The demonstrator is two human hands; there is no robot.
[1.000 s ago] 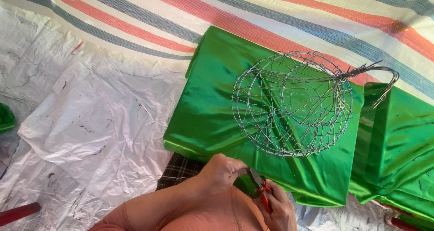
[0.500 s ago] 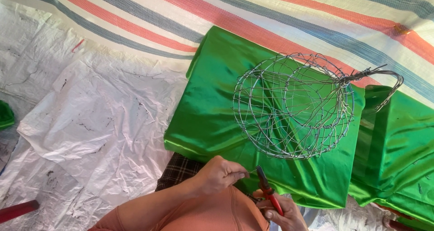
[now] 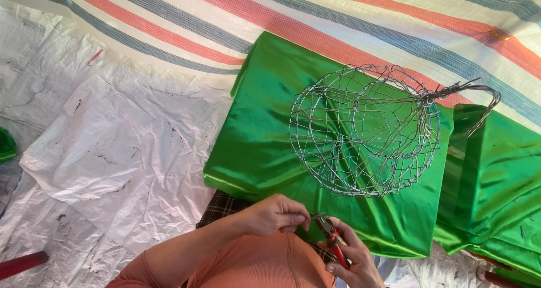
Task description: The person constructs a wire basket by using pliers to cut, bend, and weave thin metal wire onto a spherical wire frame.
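Wire frame [image 3: 366, 133] woven into a round cage, resting on green satin [image 3: 265, 141]; right hand [image 3: 352, 260] clasping red-handled pliers [image 3: 332, 240], left hand [image 3: 276, 215] pinched at their tip; covering apparently not begun.

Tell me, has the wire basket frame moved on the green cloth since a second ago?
No. The wire basket frame sits at the same spot on the folded green cloth, its hooked handle still overhanging the cloth's right edge.
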